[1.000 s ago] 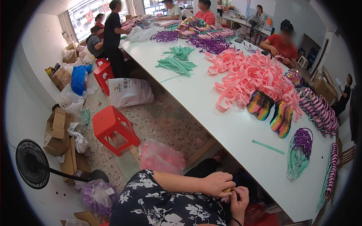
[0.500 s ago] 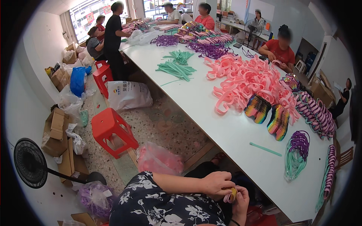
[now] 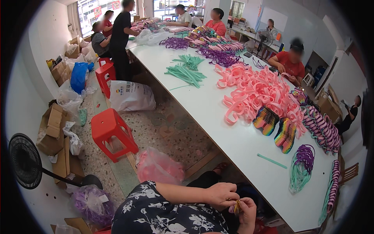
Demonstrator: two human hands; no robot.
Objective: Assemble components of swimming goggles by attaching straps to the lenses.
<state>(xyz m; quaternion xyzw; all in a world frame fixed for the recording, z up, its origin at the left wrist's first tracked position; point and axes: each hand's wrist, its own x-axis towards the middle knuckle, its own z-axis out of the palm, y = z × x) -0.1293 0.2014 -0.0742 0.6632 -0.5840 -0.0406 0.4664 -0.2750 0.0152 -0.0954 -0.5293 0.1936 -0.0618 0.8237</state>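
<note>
Both hands meet low by the lap, just below the near edge of the white bench [image 3: 233,148]. Left hand [image 3: 221,194] reaches across, fingers curled, right hand [image 3: 247,209] comes up, both pinching a small yellowish piece [image 3: 236,204] between fingertips.

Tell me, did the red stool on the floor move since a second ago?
No. The red stool sits at the same spot beside the pink bag, near the white table. Only the head camera shifted a little.
</note>
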